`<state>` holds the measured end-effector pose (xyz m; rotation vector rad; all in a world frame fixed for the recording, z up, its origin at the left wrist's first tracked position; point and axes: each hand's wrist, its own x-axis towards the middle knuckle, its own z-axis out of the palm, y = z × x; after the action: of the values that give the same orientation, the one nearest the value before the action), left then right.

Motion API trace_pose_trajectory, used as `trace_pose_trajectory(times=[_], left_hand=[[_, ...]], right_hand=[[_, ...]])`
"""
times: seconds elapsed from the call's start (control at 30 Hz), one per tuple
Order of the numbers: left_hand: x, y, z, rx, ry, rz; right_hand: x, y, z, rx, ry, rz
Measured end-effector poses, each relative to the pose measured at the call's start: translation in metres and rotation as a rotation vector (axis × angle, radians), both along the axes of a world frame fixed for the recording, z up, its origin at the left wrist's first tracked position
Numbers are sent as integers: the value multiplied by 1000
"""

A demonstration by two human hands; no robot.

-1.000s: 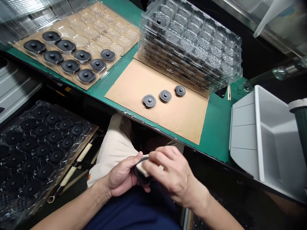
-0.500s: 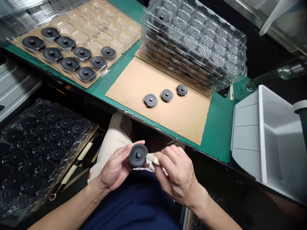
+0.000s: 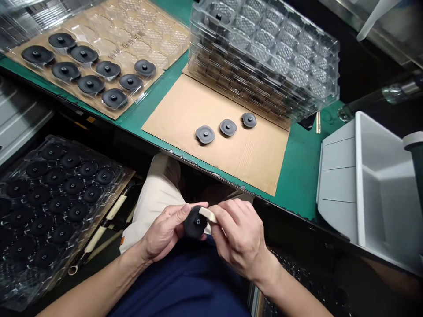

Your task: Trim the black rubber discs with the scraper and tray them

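Note:
My left hand (image 3: 168, 231) grips a black round part (image 3: 193, 223) by its edge, over my lap; a small raised hub sits at its centre. My right hand (image 3: 239, 233) pinches a small cream-coloured block (image 3: 208, 214), whose end overlaps the part's upper right side. What the block is made of I cannot tell. On the cardboard sheet (image 3: 175, 105) beyond my hands lie three similar parts, the nearest being a dark disc (image 3: 205, 134) at the left of the row.
A clear tray (image 3: 145, 33) with several black parts lies at the back left. Stacked clear trays (image 3: 264, 57) stand behind the cardboard. A grey bin (image 3: 358, 176) is at the right. Lower left, another tray (image 3: 109, 158) holds many parts. The green table's edge (image 3: 211, 174) runs before me.
The black part has tilted and shifted slightly right in my left hand. The cream block in my right hand has moved from the part's right edge onto its upper right side.

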<state>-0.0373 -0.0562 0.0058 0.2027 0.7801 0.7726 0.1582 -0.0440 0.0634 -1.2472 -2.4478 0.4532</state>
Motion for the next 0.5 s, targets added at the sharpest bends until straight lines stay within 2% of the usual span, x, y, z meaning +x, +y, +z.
trace_pose_trajectory(times=[0.07,0.13,0.2,0.27,0.33,0.37,0.43,0.5], left_hand=[[3,-2,-3,-29,-85,-59],[4,-2,-3,-71,-147,-49],[2,0,-1,-87,-133,43],[0,4,3,-77,-38,180],[-2,6,6,-62,45,246],[-2,7,6,-58,57,228],[-1,6,2,-75,21,108],[2,3,-5,-125,-70,-36]], right_hand=[[-1,6,4,42,-16,121],[-3,10,7,69,-14,190],[-5,10,6,70,-1,105],[-7,5,3,25,17,-21],[-7,0,-1,-26,27,-78],[-6,-1,-3,-40,21,-80],[-4,2,-4,-41,-14,-45],[-3,11,-1,-26,-50,74]])
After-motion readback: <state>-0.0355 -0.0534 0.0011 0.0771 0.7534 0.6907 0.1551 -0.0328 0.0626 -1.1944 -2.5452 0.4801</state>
